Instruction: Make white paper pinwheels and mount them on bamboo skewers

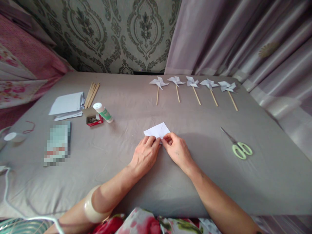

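Note:
A small white sheet of paper (158, 130) lies on the grey cloth in front of me, its near edge folded or covered under my fingers. My left hand (146, 151) presses on its near left side with curled fingers. On the near right side, my right hand (176, 149) pinches the paper between thumb and fingertips. Both hands meet at the paper's near edge, so the part beneath them is hidden. Farther back, several white paper pinwheels (192, 82) on wooden sticks lie in a row. Green-handled scissors (237, 146) rest to the right, apart from my hands.
At the left are a stack of white paper (67, 103), wooden sticks (92, 95), a glue bottle (103, 112) and an open red box (94, 121) of small metal pieces. A blurred packet (58, 141) lies nearer. A white cable (12, 204) runs along the left edge.

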### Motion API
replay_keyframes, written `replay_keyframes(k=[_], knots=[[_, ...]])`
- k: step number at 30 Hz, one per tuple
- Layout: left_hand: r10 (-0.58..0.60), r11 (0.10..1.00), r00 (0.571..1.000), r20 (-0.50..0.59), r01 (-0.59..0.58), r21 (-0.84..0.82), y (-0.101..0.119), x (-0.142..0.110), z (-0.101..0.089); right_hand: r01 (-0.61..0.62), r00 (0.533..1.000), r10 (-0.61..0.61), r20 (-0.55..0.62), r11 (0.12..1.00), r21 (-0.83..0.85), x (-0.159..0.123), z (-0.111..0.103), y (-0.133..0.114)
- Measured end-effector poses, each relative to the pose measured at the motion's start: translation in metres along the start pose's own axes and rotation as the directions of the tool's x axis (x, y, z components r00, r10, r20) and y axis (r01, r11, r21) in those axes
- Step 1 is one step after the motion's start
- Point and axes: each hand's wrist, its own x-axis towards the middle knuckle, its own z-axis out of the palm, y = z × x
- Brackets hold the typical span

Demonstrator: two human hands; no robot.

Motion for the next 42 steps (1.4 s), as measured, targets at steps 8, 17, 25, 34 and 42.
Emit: replay_keyframes(k=[8, 17, 25, 34, 42], knots=[[-0.006, 1.0, 1.0, 0.003, 0.006, 0.017, 0.0001, 0.0011, 0.0005, -0.032, 0.999, 0.033, 0.024, 0.999, -0.011, 0.001, 0.0001, -0.0004], [-0.014, 1.0, 1.0, 0.027, 0.013, 0.019, -0.0006, 0.0012, 0.0012, -0.048, 0.998, 0.049, 0.048, 0.999, -0.021, 0.0009, -0.0014, -0.0024], [-0.016, 0.999, 1.0, 0.026, 0.015, 0.04, 0.0, 0.0015, 0.0011, -0.04, 0.998, 0.041, 0.044, 0.999, -0.029, 0.0005, -0.0018, -0.0028], [-0.021, 0.999, 0.999, 0.041, 0.019, 0.043, 0.0006, 0.0024, -0.0006, -0.027, 0.999, 0.028, 0.029, 0.999, -0.038, 0.0012, -0.0015, -0.0031], [-0.029, 0.999, 0.999, 0.046, 0.027, 0.046, 0.0016, 0.002, -0.0006, -0.028, 0.999, 0.028, 0.034, 0.999, -0.023, 0.0005, -0.0001, -0.0009]])
